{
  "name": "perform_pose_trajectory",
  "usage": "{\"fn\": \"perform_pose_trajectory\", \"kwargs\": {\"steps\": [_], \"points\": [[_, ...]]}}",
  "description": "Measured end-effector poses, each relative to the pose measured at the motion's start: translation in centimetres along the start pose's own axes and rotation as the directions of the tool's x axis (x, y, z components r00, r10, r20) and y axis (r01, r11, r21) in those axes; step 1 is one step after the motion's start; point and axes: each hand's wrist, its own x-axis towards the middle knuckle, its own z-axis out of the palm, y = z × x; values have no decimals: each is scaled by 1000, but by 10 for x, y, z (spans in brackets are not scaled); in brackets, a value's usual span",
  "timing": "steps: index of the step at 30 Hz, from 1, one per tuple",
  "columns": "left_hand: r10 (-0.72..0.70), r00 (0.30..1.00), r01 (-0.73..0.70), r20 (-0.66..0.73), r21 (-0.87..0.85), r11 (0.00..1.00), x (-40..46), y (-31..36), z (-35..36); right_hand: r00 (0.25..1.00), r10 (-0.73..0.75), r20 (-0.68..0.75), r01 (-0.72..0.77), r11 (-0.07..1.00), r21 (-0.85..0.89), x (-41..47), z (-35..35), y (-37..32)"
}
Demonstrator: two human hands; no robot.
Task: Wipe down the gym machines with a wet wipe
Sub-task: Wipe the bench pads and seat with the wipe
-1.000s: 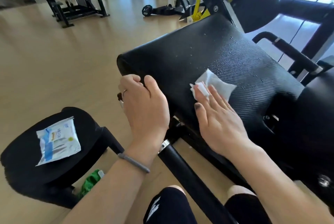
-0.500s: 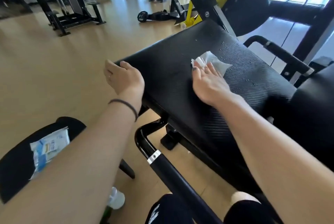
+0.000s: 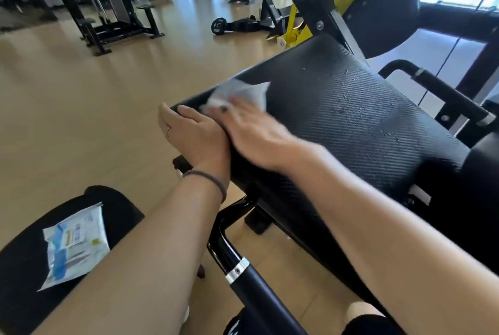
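The wipe, thin, white and crumpled, lies blurred on the front left part of the pad, near its rounded edge. The right hand presses it down with flat, straight fingers, one dark nail showing; the hand itself is smeared by motion. The left hand rests against the pad's left edge just beside the right, fingers extended over the rim and holding nothing, a band round the wrist. The pad is black vinyl with a fine ribbed weave, beaded with droplets toward the right. Below it runs a glossy black tube with a chrome collar. At lower left a soft foil wipe pack lies flat on a round black seat, partly covered by the forearm. The floor is pale wood-look, with dark and yellow machines beyond.
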Motion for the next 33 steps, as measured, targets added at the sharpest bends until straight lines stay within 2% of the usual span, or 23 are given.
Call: {"fn": "perform_pose_trajectory", "kwargs": {"steps": [2,3,5,7,9,11,13,15,17,20,22,24,26,27,28,30,31,32,33], "points": [[14,1000,-14,-18,-4,1000,0,-2,1,991,-129,39,129,992,-3,0,4,-4],[18,1000,-18,-25,16,1000,-1,-2,1,992,-126,3,126,991,-39,8,-2,7],[-16,1000,17,-20,53,998,-4,-1,2,997,17,-70,-23,996,-85,24,-26,37],[-38,999,39,-14,69,997,-8,2,2,969,198,-148,-207,977,-47,37,-44,56],[-34,999,35,-15,84,996,-7,4,2,961,228,-154,-239,969,-55,37,-45,46],[-29,999,31,-17,87,996,-2,0,2,987,141,-81,-143,990,-17,26,-26,14],[-3,1000,3,-5,70,998,4,-6,1,998,-49,30,47,997,53,8,-2,-17],[19,1000,-20,17,77,997,3,-9,-2,988,-143,52,142,990,26,0,2,-20],[31,999,-32,12,97,995,1,-6,-1,998,-57,-9,57,997,-60,13,-19,12],[7,1000,-4,-25,120,993,-4,1,2,970,197,-145,-215,969,-121,24,-52,61],[17,999,-11,-38,165,986,-6,3,0,953,245,-178,-267,958,-107,24,-42,60],[18,1000,-19,7,229,973,-8,7,-3,979,133,-158,-153,981,-121,9,-13,37],[-41,997,20,60,328,945,-7,14,-8,994,-20,-111,6,992,-126,-19,7,14],[-82,992,37,92,416,909,-5,19,-10,995,-42,-90,29,990,-135,-29,8,14],[-94,986,3,141,542,840,-3,25,-14,996,-16,-83,5,991,-137,-34,1,22],[36,945,-280,326,745,606,-3,40,-26,979,153,-133,-171,976,-136,-35,-20,54],[133,882,-453,452,732,509,-5,48,-31,948,265,-179,-289,948,-130,-36,-30,70],[203,786,-605,584,656,452,-9,58,-34,902,368,-228,-398,911,-105,-39,-35,81],[215,677,-709,704,547,445,-16,69,-35,856,442,-269,-474,879,-63,-43,-35,85]]}}
